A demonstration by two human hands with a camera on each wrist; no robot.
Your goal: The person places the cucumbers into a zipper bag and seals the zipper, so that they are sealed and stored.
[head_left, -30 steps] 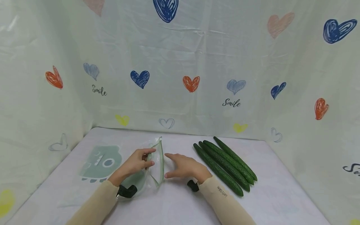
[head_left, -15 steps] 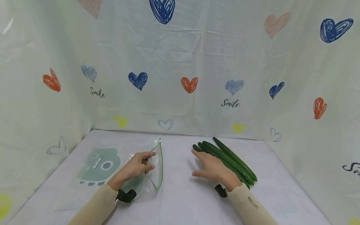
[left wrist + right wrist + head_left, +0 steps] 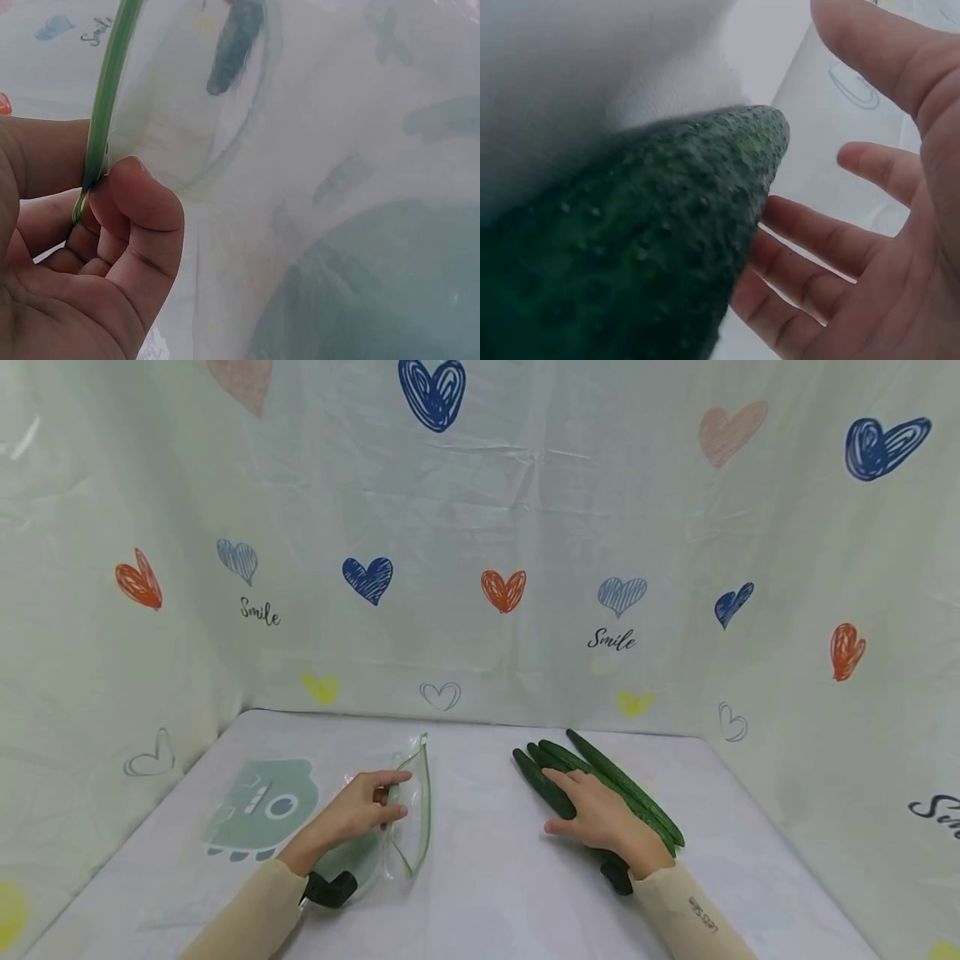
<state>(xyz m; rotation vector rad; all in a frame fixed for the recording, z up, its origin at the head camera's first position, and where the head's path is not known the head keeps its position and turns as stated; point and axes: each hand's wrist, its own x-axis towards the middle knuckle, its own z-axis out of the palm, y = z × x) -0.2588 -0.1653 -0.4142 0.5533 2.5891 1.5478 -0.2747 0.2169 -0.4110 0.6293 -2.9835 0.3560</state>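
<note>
A clear plastic bag point(image 3: 414, 835) with a green zip edge point(image 3: 106, 97) stands with its mouth spread in the head view. My left hand point(image 3: 366, 802) pinches the bag by its rim; in the left wrist view the fingers of the left hand point(image 3: 97, 247) are curled on that edge. Several green cucumbers point(image 3: 622, 777) lie side by side on the right. Over the leftmost ones is my right hand point(image 3: 600, 814), fingers spread. A bumpy cucumber point(image 3: 652, 232) fills much of the right wrist view, close to the fingers of the right hand point(image 3: 862, 262); whether they touch cannot be told.
A white cloth point(image 3: 480, 893) with a green cartoon print point(image 3: 262, 810) covers the table. Behind it hangs a pale curtain point(image 3: 450, 643) with printed hearts. Dark devices are strapped at both wrists.
My right hand has moved right, from beside the bag's mouth to over the cucumbers. The left hand keeps its pinch on the bag, and both have shifted slightly left and down in the view.
</note>
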